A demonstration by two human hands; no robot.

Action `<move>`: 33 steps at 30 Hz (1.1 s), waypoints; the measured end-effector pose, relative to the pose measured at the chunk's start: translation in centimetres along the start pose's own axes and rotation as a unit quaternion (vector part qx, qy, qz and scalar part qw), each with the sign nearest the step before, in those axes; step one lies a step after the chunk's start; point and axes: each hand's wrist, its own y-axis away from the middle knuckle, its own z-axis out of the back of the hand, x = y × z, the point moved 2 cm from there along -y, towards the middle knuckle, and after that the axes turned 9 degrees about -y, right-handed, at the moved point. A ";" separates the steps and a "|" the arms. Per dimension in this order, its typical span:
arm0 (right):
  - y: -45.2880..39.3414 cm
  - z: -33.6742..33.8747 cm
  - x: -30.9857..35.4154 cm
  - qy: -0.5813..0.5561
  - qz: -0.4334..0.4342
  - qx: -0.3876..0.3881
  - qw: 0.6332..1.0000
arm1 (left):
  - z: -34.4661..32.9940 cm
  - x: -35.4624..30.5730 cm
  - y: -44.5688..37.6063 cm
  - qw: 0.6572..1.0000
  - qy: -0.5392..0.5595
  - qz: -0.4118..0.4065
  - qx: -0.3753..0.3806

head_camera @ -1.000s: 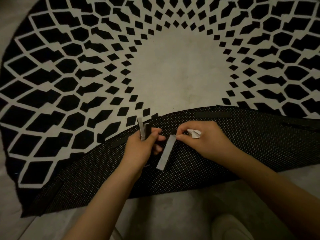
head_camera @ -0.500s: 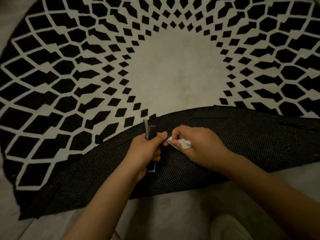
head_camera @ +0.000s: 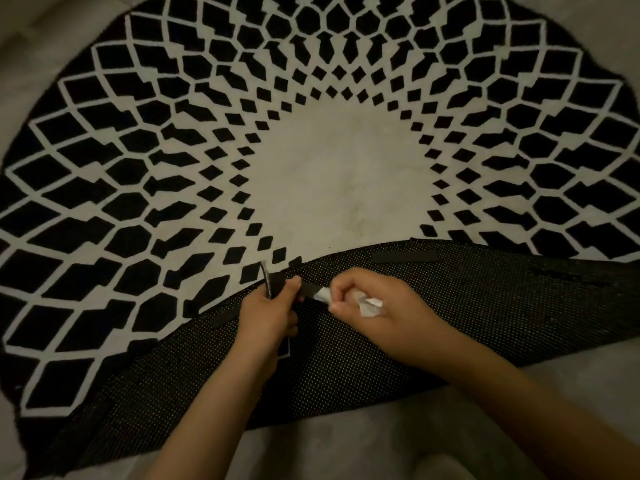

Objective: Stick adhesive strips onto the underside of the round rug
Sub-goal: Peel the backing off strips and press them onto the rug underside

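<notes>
Black rug [head_camera: 485, 306] underside folded up, floor [head_camera: 346, 445] bare below; left hand [head_camera: 268, 315] clamps strips [head_camera: 273, 282], right hand [head_camera: 377, 311] pinches liner [head_camera: 320, 294] beside it.

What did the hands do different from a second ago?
The right hand came in from the long strip's top end to pinch and peel white backing from the strip the left hand holds. The folded-back rug and its stuck strips stayed put.
</notes>
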 end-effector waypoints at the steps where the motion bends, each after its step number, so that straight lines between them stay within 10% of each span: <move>1: -0.2 0.4 0.1 -0.012 0.001 -0.016 1.000 | -0.1 -0.1 0.1 1.000 -0.001 -0.003 0.004; 18: -1.0 1.8 1.0 0.208 0.076 -0.110 0.969 | -3.2 -0.5 1.1 0.998 0.006 -0.017 0.068; 33: -0.7 2.5 1.4 -0.064 0.052 -0.175 0.981 | -1.9 -0.9 -1.2 0.999 0.035 0.001 -0.018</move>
